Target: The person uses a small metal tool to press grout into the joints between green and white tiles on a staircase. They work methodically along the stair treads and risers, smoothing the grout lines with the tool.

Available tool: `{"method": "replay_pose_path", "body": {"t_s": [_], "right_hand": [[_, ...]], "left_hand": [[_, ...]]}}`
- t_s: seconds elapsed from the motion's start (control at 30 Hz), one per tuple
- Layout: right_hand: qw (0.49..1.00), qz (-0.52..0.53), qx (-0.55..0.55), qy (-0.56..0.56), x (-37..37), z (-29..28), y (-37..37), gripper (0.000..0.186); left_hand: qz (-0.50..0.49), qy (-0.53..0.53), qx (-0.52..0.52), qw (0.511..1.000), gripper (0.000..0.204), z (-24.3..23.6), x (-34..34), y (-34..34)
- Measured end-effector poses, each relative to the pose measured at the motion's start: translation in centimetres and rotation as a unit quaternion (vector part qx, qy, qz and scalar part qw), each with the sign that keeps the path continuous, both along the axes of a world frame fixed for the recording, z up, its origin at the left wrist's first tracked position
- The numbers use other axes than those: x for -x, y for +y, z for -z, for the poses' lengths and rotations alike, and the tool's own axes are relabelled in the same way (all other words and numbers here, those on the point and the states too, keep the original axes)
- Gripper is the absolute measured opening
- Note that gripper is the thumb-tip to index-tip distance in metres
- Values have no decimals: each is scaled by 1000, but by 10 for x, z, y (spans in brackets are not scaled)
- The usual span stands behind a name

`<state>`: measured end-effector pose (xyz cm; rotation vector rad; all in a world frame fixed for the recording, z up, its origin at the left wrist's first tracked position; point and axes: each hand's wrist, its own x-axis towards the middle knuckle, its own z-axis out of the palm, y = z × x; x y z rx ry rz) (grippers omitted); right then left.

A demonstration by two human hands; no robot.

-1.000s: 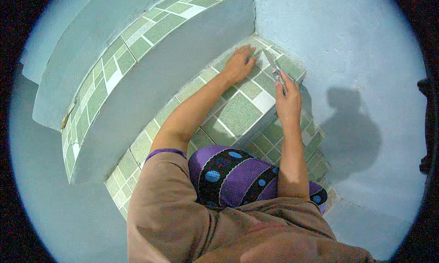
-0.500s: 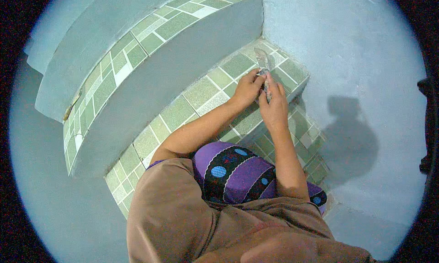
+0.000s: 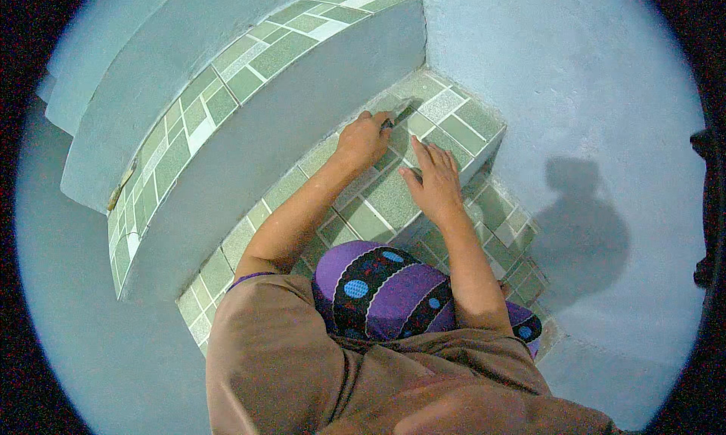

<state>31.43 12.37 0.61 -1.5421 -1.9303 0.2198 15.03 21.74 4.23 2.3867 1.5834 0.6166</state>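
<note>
My left hand (image 3: 363,143) is closed around a small tool with a dark handle (image 3: 387,123). A thin greyish end, perhaps a blade, seems to stick out beyond it toward the riser, low over the tiles; blur and shadow hide its exact shape. To the right, my right hand (image 3: 434,181) hovers over or rests on the tiled step (image 3: 378,217) with its fingers spread and nothing in them. The step's surface is a patchwork of green and pale tiles with light joints.
A curved higher step (image 3: 249,83) with matching tiles rises at the upper left, and a thin yellowish-brown piece (image 3: 121,184) lies at its left end. The pale blue wall (image 3: 597,80) bounds the right side. Purple patterned cloth (image 3: 393,291) covers my legs near the step.
My hands have come apart. The left has moved left with the tool, whose end has swung lower toward the tiles; the right has drawn back slightly and opened.
</note>
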Motion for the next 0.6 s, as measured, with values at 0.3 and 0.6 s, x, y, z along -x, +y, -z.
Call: {"method": "replay_pose_path", "body": {"t_s": [0.3, 0.6], "right_hand": [[1000, -3, -5, -12, -2, 3, 0, 65], [1000, -4, -20, -20, -5, 4, 2, 65]], "left_hand": [[45, 203, -11, 978, 31, -24, 18, 32], [52, 237, -44, 969, 30, -17, 12, 66]]}}
